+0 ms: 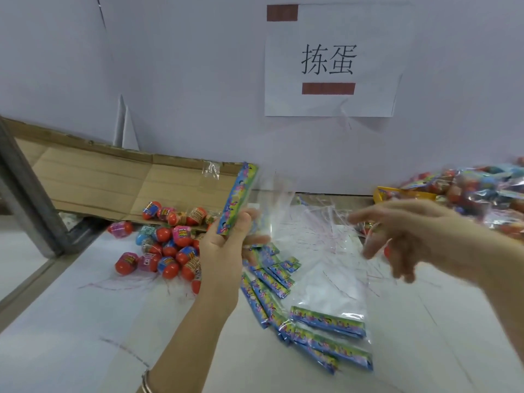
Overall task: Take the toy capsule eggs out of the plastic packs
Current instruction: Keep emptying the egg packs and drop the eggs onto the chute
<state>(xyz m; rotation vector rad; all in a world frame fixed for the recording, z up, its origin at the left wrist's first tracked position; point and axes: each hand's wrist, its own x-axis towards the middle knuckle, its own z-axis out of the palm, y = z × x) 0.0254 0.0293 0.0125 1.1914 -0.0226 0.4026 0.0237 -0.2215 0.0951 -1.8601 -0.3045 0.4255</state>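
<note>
Left hand (224, 251) is gripping a plastic pack (276, 207) by its printed header card (237, 197), thumb on the near face and fingers curled behind. It is holding the pack upright, clear bag hanging off to the right. The bag is looking empty, though it is too sheer to be sure.

Right hand (411, 234) is hovering blurred over the tabletop (71, 321) at right, fingers spread loose and holding nothing. My guess is it's heading for the full packs (482, 191) heaped at far right.

Loose eggs (170, 251) are piling up at left against the flattened cardboard (99, 180), which is probably acting as a stop so they don't roll off. Empty packs (326, 327) are stacking at near centre, keeping the waste apart from the eggs.
</note>
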